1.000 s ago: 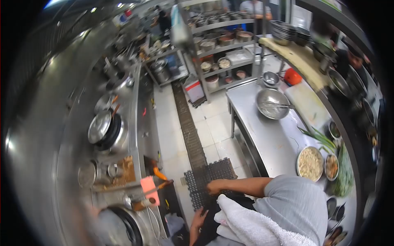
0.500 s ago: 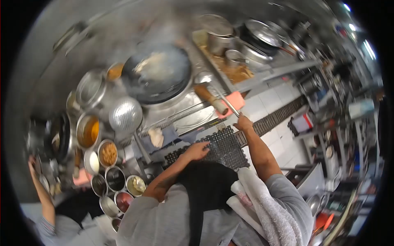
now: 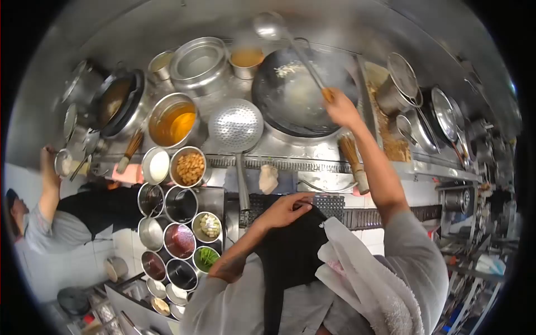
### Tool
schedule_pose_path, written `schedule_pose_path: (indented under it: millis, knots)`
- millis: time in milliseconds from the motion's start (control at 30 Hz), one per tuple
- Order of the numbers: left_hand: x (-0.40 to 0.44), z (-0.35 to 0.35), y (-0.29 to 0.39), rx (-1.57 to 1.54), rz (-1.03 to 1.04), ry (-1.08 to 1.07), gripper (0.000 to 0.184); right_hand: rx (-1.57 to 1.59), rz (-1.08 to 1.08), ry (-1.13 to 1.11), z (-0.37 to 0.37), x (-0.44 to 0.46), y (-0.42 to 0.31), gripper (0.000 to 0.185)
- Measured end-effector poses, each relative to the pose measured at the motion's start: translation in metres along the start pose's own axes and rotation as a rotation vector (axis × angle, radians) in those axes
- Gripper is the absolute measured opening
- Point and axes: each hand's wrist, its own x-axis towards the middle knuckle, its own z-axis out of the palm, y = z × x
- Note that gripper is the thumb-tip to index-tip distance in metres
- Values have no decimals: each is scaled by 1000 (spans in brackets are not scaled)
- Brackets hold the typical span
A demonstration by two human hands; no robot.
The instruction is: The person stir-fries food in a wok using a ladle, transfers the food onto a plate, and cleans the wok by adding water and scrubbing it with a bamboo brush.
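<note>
Wok partly hidden behind ladle

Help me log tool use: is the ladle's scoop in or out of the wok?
Out: the right hand holds the ladle over the wok, and its scoop shows beyond the far edge.

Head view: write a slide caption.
Right hand holding a long-handled ladle across a wok with pale bits inside.
</note>
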Motion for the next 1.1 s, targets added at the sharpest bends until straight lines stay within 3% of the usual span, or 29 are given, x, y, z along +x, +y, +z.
schedule_pose_path:
  millis: [67, 133, 167, 267, 300, 367, 400, 433, 500, 567, 633, 700, 767, 800, 833, 933, 967, 1033, 1100]
  knots:
    - [-11, 1, 6, -29, 12, 141, 45, 17, 26, -236, 25, 60, -56, 30]
    - [-29, 7, 1, -67, -8, 331, 43, -94, -123, -287, 82, 123, -84, 29]
    - [-53, 11, 8, -10, -54, 499, 43, -340, -340, -110, 153, 167, -102, 26]
    - [-94, 25, -12, -167, -60, 696, 43, -289, -443, -53, 228, 202, -133, 29]
    - [-108, 31, -11, -210, -99, 756, 42, -277, -450, -59, 238, 208, -147, 29]
    - [-126, 40, -14, -289, -136, 833, 41, -270, -289, -336, 241, 210, -182, 26]
    - [-130, 43, -17, -319, -139, 842, 41, 95, -9, -522, 232, 212, -202, 24]
    - [-133, 45, -17, -351, -139, 848, 42, 98, -10, -526, 237, 228, -199, 24]
    - [-130, 45, -14, -326, -150, 824, 42, 1811, 772, -1017, 243, 265, -175, 12]
    - [-122, 43, -9, -296, -148, 786, 42, 1884, 756, -894, 192, 213, -172, 14]
    - [-108, 41, -6, -239, -107, 740, 43, 2035, 747, -1005, 157, 193, -151, 41]
    - [-92, 39, 1, -226, -97, 681, 43, 2074, 698, -960, 112, 159, -132, 35]
    - [-70, 41, 5, -232, -73, 629, 44, 1864, 480, -933, 55, 124, -111, 21]
    - [-59, 43, 7, -236, -53, 588, 46, 1747, 475, -878, 23, 106, -100, 12]
    - [-47, 46, 10, -215, -30, 545, 46, 1760, 477, -838, -6, 91, -87, 12]
    - [-12, 63, 27, -200, -53, 435, 48, 1201, 357, -644, -74, 47, -40, 11]
    - [4, 70, 33, -218, -15, 403, 49, 1226, 364, -611, -92, 31, -30, 11]
    - [40, 76, 49, -149, -1, 344, 51, 836, 332, -454, -114, -2, -3, 17]
    - [91, 77, 59, -42, 11, 282, 59, 849, 363, -431, -104, -16, 46, 16]
